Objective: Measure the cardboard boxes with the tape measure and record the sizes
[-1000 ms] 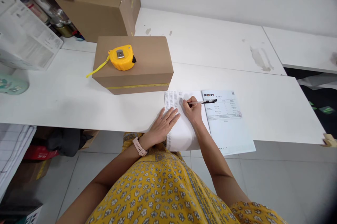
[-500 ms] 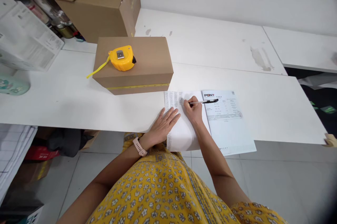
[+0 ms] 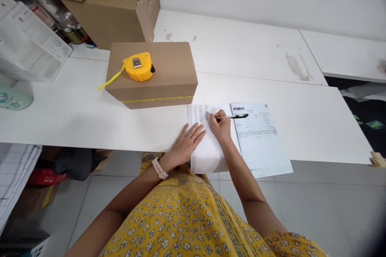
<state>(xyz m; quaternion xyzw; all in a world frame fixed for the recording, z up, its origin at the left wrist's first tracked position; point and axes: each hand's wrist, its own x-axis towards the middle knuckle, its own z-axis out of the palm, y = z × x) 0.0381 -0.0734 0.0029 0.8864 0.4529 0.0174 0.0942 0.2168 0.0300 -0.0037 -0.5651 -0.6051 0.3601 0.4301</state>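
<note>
My right hand [image 3: 221, 127] is closed around a black-and-clear pen [image 3: 237, 116], its tip end hidden by the fingers over a white sheet of paper [image 3: 211, 156]. Columns of small handwriting run down the left part of that sheet. My left hand [image 3: 189, 140] lies flat with fingers stretched, across the sheet's left edge. To the right, partly beneath the pen's back end, is a printed document [image 3: 265, 148] headed "PONY" with a round red stamp. Beyond my left hand stands a closed cardboard box [image 3: 169, 68], and a yellow tape measure [image 3: 139, 67] rests on top of it.
Larger cardboard boxes [image 3: 111, 15] are stacked at the back left. A white printed package [image 3: 33, 44] and a pale green bottle [image 3: 15, 98] stand at the far left. The white table [image 3: 75, 120] ends close to my body; both papers overhang its front edge.
The pen has tilted slightly in my right hand, its back end shifting a little. My left hand stays in place on the paper. The whole view has drifted by a few pixels.
</note>
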